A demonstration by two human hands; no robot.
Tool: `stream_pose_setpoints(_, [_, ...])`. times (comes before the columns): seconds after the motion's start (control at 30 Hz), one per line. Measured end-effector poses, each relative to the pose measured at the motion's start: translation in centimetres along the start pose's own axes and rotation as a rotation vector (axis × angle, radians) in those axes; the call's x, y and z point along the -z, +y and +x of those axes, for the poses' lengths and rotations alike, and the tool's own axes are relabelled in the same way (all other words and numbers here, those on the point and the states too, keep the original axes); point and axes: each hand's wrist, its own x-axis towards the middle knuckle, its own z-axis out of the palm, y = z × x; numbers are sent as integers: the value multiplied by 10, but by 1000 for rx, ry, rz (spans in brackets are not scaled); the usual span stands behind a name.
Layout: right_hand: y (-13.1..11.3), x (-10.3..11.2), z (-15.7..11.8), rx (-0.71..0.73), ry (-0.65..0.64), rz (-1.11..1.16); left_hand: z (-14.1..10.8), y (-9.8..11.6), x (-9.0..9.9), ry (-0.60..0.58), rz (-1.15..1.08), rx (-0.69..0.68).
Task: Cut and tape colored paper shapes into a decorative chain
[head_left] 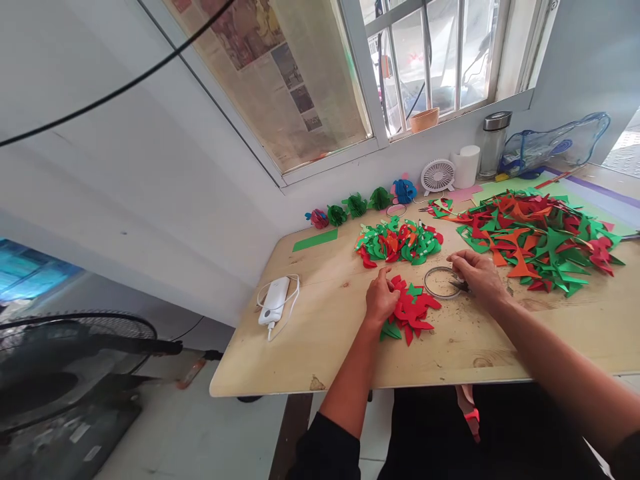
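My left hand (382, 297) is at the left edge of a small pile of red and green paper cutouts (414, 308), its fingers bent together; what they may pinch is too small to tell. To the right, my right hand (477, 272) is closed at the edge of a roll of tape (441, 283), over a small dark tool (460, 285). Whether its fingertips hold the roll or a thin piece is unclear. Behind both hands lies a heap of curved green and red pieces (399, 241).
A large heap of paper scraps (540, 240) covers the right side. Paper balls (357, 205), a small fan (437, 177) and a glass bottle (494, 147) line the wall. A white power bank (275, 301) with a cable lies left, near a green strip (315, 241).
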Motion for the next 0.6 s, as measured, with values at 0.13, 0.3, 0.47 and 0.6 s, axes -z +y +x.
stream_pose_setpoints(0.13, [6,1,3,-6,4,5,1,-1,-1,5,-55,32])
stream_pose_setpoints(0.3, [7,1,5,5,-19,34,-1,-1,1,22,-169,55])
stream_pose_setpoints(0.47, [2,0,2,1,-19,25,-3,3,4,-28,-161,31])
stream_pose_setpoints(0.6, [-1,0,0,11,-18,20,-3,8,3,-22,-68,-25])
